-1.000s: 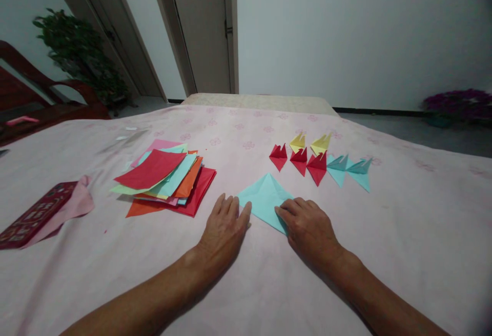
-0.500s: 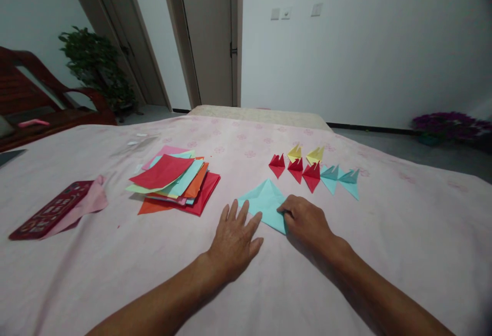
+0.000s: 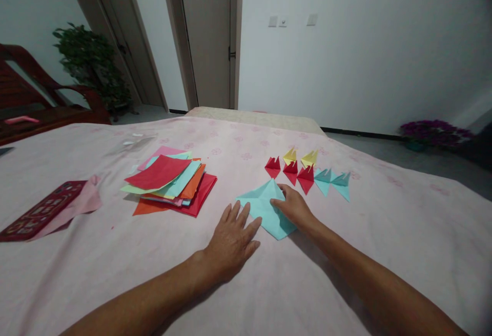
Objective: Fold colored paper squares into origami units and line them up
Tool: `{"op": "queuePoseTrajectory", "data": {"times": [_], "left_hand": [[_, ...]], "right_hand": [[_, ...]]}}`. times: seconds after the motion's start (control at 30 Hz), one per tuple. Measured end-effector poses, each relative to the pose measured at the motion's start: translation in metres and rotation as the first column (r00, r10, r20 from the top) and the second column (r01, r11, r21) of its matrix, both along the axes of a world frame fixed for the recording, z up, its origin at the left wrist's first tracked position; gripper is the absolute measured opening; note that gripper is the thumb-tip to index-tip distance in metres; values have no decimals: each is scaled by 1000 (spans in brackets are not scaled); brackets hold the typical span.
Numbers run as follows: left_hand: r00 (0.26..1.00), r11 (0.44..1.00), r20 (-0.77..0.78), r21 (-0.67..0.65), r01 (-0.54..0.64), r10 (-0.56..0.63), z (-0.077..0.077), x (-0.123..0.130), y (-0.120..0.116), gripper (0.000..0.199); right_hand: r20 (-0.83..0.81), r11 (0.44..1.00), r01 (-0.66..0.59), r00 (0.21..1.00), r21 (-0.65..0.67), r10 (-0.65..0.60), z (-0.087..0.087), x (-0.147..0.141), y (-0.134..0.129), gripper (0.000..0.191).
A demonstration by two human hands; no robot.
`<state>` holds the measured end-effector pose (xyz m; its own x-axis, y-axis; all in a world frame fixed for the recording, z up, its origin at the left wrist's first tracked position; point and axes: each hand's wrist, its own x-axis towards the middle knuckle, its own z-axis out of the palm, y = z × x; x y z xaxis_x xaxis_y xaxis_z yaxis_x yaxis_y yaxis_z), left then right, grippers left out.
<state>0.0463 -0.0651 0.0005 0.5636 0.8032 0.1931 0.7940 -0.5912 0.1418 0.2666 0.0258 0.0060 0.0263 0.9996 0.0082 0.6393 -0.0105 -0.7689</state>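
A light blue sheet of origami paper (image 3: 263,205), partly folded with a raised point at its far side, lies between my hands. My left hand (image 3: 232,238) rests with fingers spread, its fingertips on the paper's near left edge. On the paper's right side, my right hand (image 3: 295,207) pinches it with the thumb on top and the other fingers round the far edge, partly hidden. Just beyond stand small folded paper birds: red ones (image 3: 306,178), yellow ones (image 3: 309,159) and light blue ones (image 3: 341,183).
To the left sits a loose stack of coloured paper (image 3: 161,172). Farther left is a dark red decorated packet (image 3: 42,212) beside pink paper. A clear plastic wrapper (image 3: 132,142) lies behind the stack. Pink flowered cloth (image 3: 284,285) covers the table.
My right hand has moved from the paper's near right edge toward its far right side, and its fist has opened into a thumb-and-finger grip. The near corner now spreads lower. My left hand stays.
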Motion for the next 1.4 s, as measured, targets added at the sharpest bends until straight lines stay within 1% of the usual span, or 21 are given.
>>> {"op": "queuePoseTrajectory", "data": {"times": [0.1,0.17,0.23,0.3,0.37,0.47,0.53,0.63,0.7,0.83,0.9,0.97,1.03,1.17,1.3,1.4], "left_hand": [[999,999,1,-22,48,-48,2,1,8,51],[998,998,12,-17,58,-58,1,2,14,49],[998,998,34,-3,61,-61,0,3,18,47],[997,998,57,-2,58,-57,-2,3,20,46],[996,998,70,-22,55,-54,-3,3,21,46],[996,997,82,-57,50,-45,-2,2,23,47],[996,997,87,-70,38,-32,-1,1,25,48],[997,997,83,-80,14,-7,1,1,30,50],[997,997,78,-82,-2,8,1,2,33,49],[996,997,83,-59,-39,44,0,4,35,48],[995,998,90,-44,-49,53,-1,4,35,48],[995,998,87,-41,-48,51,-1,4,35,48],[996,998,74,-43,-43,47,-1,4,36,48],[998,999,55,-29,-38,40,-1,3,36,47],[1000,1000,17,1,-17,17,-2,6,36,44],[999,1000,-26,-7,19,-19,-1,8,35,42]], "right_hand": [[-34,1000,-5,999,-29,4,-1,16,-11,36],[-49,995,-50,998,-89,46,0,25,-13,29],[-100,988,-110,990,-109,99,3,30,-10,26],[-183,988,-133,976,-80,117,5,30,-4,26],[-262,991,-121,960,-55,102,7,26,3,32],[-310,992,-114,946,-45,94,6,21,10,41],[-271,991,-131,954,0,126,4,19,10,36],[-164,975,-180,966,133,200,1,21,8,26],[-104,950,-238,959,202,262,-1,23,7,22],[10,886,-364,926,288,377,0,23,1,24],[99,854,-412,910,318,403,2,20,-4,22],[183,834,-443,896,327,404,5,18,-8,17],[229,829,-457,887,322,400,9,15,-11,15],[234,832,-489,868,261,437,17,16,-11,19],[156,846,-518,853,126,498,25,22,-3,29],[87,841,-539,841,52,534,29,25,3,33]]}}
